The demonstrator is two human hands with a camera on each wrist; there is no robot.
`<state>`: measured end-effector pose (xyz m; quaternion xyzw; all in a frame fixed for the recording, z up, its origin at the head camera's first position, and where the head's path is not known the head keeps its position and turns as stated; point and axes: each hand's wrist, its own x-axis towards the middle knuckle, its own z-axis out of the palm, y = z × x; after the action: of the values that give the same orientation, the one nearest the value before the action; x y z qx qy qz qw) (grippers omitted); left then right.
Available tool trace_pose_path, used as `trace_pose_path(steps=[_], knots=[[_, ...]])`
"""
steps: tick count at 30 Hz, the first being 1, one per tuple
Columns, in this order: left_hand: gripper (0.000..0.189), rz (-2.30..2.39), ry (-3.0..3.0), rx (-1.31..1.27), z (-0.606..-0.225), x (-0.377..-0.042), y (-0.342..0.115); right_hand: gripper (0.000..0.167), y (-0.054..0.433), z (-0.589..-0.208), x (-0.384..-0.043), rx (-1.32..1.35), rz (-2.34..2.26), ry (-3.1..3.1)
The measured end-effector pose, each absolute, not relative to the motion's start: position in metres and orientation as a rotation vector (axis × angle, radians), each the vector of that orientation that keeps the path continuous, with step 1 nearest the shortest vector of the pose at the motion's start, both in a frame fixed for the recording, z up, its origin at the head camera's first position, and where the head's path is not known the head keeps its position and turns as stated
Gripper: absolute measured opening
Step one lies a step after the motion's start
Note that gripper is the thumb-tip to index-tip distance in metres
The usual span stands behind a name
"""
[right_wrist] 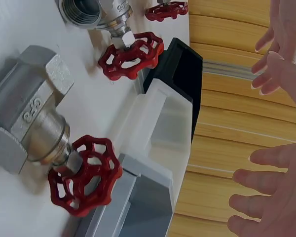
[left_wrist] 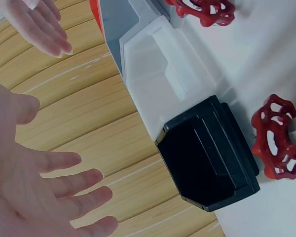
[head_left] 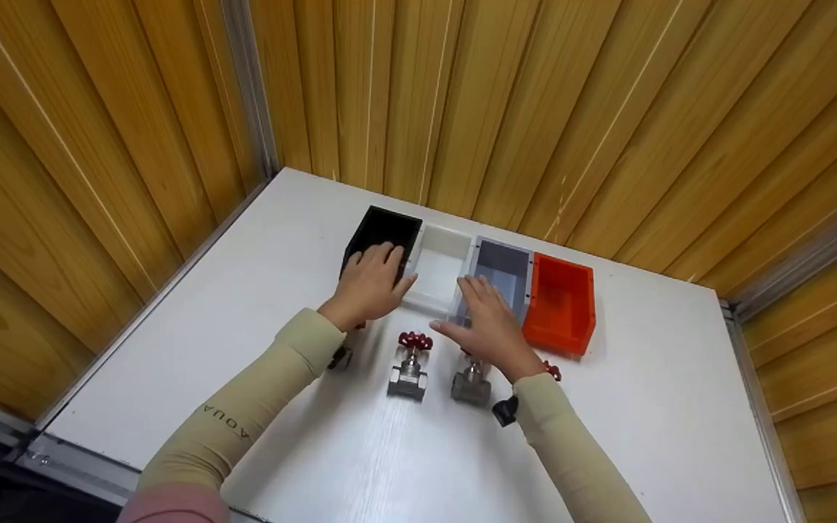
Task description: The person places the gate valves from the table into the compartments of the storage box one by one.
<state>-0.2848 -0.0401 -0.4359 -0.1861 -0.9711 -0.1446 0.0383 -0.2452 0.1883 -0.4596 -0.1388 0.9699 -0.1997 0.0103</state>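
My left hand (head_left: 371, 283) hovers palm down with fingers spread, overlapping the front of a black bin (head_left: 389, 225) in the head view. My right hand (head_left: 491, 330), also with straight fingers and nothing in it, is over the front of a grey bin (head_left: 503, 265). In front of the bins stands a row of metal gate valves with red handwheels. One valve (head_left: 409, 374) shows fully between the forearms; another valve (head_left: 471, 385) is partly covered by my right hand. Near my left wrist, a red handwheel (left_wrist: 278, 137) belongs to a valve mostly hidden in the head view.
Between the black and grey bins sits a white bin (head_left: 442, 265), and an orange-red bin (head_left: 564, 301) adjoins the grey one on the right. All stand on a white table (head_left: 229, 290). Wood-patterned walls (head_left: 462, 109) with metal frame posts enclose its back and sides.
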Motion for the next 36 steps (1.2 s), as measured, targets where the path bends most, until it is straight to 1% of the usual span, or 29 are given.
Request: trace_pose_path(steps=[8,15,22,28,36], knots=[[0.058,-0.467,-2.955,-0.518,-0.438,-0.289,-0.052,0.099,0.167,-0.469,-0.251,-0.52,-0.668,3.047],[0.059,-0.465,-2.998,-0.452,-0.439,-0.295,-0.057,0.096,0.152,-0.474,-0.253,-0.546,-0.7,3.027],[0.058,-0.455,-2.993,-0.428,-0.442,-0.298,-0.061,0.097,0.139,-0.479,-0.253,-0.58,-0.725,2.997],[0.058,-0.455,-2.99,-0.426,-0.443,-0.3,-0.065,0.095,0.128,-0.483,-0.251,-0.608,-0.682,2.993],[0.058,-0.477,-3.006,-0.365,-0.449,-0.306,-0.074,0.097,0.113,-0.487,-0.249,-0.64,-0.638,2.965]])
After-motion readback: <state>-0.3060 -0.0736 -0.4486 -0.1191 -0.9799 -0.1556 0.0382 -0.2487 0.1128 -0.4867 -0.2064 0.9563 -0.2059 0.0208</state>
